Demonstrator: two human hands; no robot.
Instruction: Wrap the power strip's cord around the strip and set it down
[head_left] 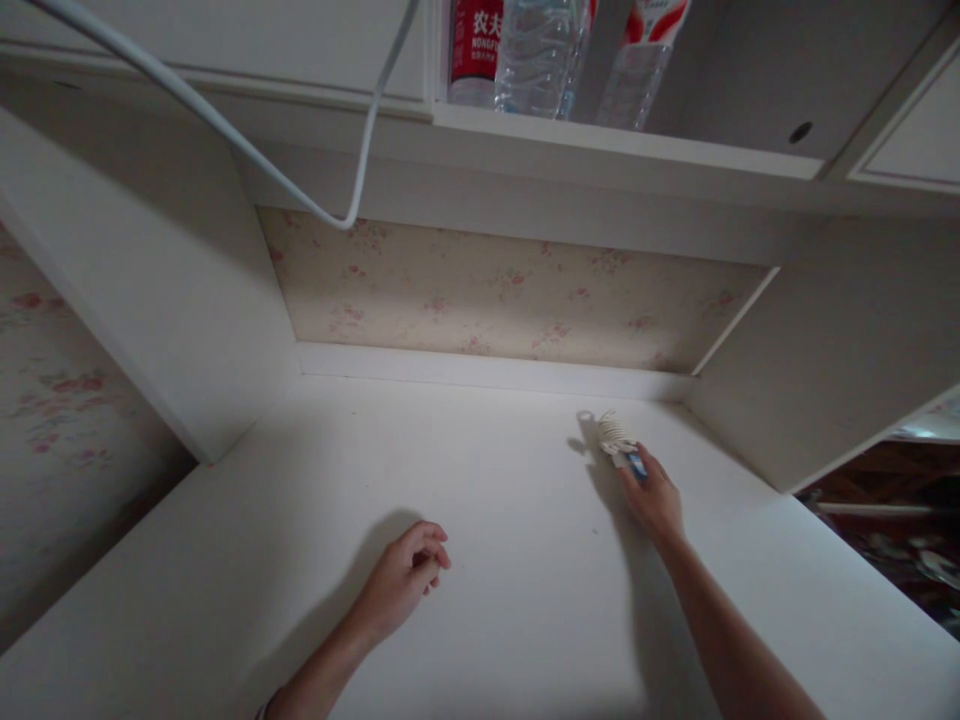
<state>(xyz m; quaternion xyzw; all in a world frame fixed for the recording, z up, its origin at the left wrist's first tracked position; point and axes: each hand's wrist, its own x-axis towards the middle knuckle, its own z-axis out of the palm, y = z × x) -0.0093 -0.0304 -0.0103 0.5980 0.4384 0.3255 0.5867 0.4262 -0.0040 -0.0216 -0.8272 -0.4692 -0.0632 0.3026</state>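
My right hand [654, 497] is closed around the lower end of a coiled white cable [615, 436], near the back right of the white desktop. A small blue piece [636, 464] shows between the coil and my fingers; I cannot make out what it is. A thin loop of the cable sticks out to the left of the coil. Over the middle of the desktop, my left hand [409, 570] has its fingers loosely bent and apart, with nothing visible in it.
The white desktop [465, 460] has side panels left and right and a wallpapered back. Overhead, a shelf [630, 145] holds plastic bottles [536, 55] and a red package [474, 45]. A pale bent tube [247, 165] hangs across the upper left.
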